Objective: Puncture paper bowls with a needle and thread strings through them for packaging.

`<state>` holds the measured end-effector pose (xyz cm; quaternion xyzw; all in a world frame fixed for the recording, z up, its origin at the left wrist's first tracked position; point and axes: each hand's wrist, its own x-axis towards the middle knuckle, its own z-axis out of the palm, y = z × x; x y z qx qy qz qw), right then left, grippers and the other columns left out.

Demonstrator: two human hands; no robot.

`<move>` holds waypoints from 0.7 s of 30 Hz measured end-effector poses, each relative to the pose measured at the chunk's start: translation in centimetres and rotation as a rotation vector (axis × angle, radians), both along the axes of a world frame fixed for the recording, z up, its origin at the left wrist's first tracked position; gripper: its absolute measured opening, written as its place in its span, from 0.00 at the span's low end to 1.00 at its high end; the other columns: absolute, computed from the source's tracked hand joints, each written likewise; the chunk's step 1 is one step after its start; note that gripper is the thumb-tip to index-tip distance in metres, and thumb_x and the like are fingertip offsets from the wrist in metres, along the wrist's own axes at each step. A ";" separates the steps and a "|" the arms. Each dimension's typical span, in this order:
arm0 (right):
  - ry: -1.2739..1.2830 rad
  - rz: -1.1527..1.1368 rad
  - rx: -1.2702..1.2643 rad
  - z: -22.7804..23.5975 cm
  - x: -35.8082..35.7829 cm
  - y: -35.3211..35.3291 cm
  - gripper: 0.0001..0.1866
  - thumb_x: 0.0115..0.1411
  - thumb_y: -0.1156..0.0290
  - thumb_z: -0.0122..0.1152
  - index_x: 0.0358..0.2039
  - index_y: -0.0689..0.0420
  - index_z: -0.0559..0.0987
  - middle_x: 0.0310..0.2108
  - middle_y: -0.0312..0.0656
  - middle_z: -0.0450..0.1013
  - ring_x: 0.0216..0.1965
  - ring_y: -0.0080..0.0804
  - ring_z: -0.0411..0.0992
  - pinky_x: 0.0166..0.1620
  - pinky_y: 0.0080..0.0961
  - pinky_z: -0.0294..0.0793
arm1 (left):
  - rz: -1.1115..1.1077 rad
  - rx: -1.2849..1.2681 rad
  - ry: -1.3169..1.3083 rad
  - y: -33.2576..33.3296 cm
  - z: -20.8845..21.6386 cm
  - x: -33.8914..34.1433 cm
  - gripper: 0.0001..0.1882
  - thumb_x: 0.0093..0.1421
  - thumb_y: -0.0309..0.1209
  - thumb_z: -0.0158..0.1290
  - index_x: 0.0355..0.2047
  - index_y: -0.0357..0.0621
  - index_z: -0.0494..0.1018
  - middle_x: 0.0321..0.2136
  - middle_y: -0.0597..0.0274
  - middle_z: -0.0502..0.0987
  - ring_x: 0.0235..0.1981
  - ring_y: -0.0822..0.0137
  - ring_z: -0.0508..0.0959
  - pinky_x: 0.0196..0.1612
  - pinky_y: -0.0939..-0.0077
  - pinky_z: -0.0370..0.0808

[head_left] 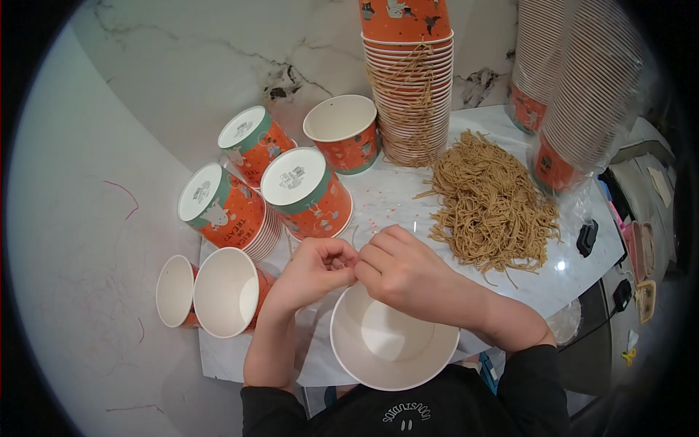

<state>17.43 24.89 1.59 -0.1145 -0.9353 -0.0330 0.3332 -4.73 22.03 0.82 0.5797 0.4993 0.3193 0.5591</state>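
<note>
A white-lined paper bucket (429, 357) stands open side up at the table's near edge, right in front of me. At its far rim my left hand (313, 271) and my right hand (399, 273) meet, both closed with the fingertips pinched together. A short bit of tan cord (354, 234) shows just beyond them; whatever lies between the fingertips is too small and hidden to make out. To the right of my right hand lies a large tangled heap of tan cords (495, 204).
Upside-down orange printed buckets (317, 204) stand left of centre, with upright ones (341, 135) behind and tipped ones (226, 291) nearer. A tall nested stack (411, 95) trails cords. Plastic-wrapped stacks (590, 95) rise at the right. A black clip-like object (587, 238) lies near the right edge.
</note>
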 end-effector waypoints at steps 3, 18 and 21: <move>-0.010 -0.024 -0.002 0.2 0.1 -0.1 0.08 0.43 0.76 0.61 0.27 0.61 0.76 0.29 0.42 0.73 0.34 0.35 0.72 0.44 0.29 0.70 | -0.019 0.053 0.114 -0.3 -0.2 0.1 0.07 0.59 0.19 0.58 0.38 0.36 0.78 0.29 0.75 0.76 0.30 0.86 0.71 0.33 0.89 0.69; 0.101 0.041 -0.210 0.5 0.8 0.9 0.10 0.47 0.76 0.65 0.31 0.61 0.76 0.31 0.43 0.72 0.38 0.41 0.73 0.47 0.35 0.70 | -0.107 -0.163 -0.201 1.3 -1.0 -1.2 0.06 0.67 0.31 0.60 0.37 0.41 0.79 0.27 0.75 0.76 0.26 0.84 0.69 0.29 0.88 0.65; 0.123 0.062 -0.257 0.5 0.9 0.9 0.11 0.47 0.76 0.67 0.32 0.61 0.76 0.32 0.43 0.72 0.38 0.41 0.73 0.47 0.35 0.70 | -0.120 -0.228 -0.321 1.5 -1.3 -0.8 0.06 0.66 0.31 0.61 0.37 0.41 0.79 0.26 0.76 0.76 0.25 0.85 0.68 0.28 0.90 0.63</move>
